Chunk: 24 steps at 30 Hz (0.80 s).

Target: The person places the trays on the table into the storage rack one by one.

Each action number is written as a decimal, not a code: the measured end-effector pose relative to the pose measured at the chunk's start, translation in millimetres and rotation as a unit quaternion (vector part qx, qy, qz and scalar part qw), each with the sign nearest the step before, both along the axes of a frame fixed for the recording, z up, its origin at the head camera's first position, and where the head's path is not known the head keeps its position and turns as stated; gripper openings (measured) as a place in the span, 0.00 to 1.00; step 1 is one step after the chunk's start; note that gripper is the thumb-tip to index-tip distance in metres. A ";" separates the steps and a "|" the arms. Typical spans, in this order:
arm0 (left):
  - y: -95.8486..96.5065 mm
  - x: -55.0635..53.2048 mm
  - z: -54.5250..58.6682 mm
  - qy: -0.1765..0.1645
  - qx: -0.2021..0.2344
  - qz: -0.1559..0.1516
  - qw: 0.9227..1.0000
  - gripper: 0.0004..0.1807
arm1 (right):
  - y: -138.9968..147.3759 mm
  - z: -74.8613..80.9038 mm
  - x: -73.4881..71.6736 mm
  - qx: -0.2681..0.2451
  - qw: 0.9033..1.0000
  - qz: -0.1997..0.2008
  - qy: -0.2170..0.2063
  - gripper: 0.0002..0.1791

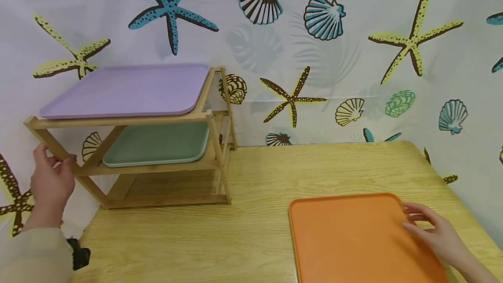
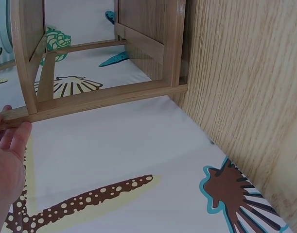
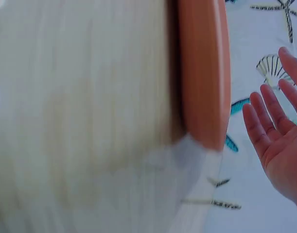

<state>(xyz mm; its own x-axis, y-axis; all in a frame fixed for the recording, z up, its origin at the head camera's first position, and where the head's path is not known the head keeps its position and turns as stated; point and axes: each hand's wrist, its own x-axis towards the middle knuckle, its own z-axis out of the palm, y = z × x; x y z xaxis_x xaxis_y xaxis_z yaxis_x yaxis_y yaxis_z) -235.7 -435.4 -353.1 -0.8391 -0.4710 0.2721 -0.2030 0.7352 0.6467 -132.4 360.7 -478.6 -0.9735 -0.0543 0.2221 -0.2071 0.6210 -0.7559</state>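
Left fingers curled on the rack, right fingers spread beside the orange tray.
The left hand (image 1: 53, 182) grips the slanting front-left post (image 1: 92, 190) of a three-tier, pale wooden rack (image 1: 169, 201), its fingers bent around the wood. The rack stands at the left edge of the light wood-grain worktop (image 1: 255, 213), bearing a rounded, rectangular lilac tray (image 1: 133, 88) on top and a rounded, rectangular green tray (image 1: 161, 143) below. The right hand (image 1: 440, 232) holds nothing; its fingers are loosely parted by the right rim of a flat, rectangular orange tray (image 1: 349, 235), which lies near the worktop's right edge.
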 end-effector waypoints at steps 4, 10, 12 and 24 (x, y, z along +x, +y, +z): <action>-2.3 2.1 -1.8 -0.001 -0.003 -0.003 1.000 0.30 | 17.1 -2.7 2.7 0.045 0.997 -0.028 -0.050 0.31; -2.2 2.5 -4.0 0.005 -0.008 -0.004 1.000 0.30 | 35.4 -9.6 7.3 0.059 0.992 -0.014 -0.114 0.37; -1.6 2.1 -3.8 0.005 -0.013 0.001 1.000 0.29 | 38.6 -13.8 9.6 0.050 0.991 -0.004 -0.120 0.37; -2.8 1.9 -1.7 0.015 -0.026 0.002 1.000 0.29 | 39.5 -17.7 11.5 0.014 0.984 0.057 -0.169 0.38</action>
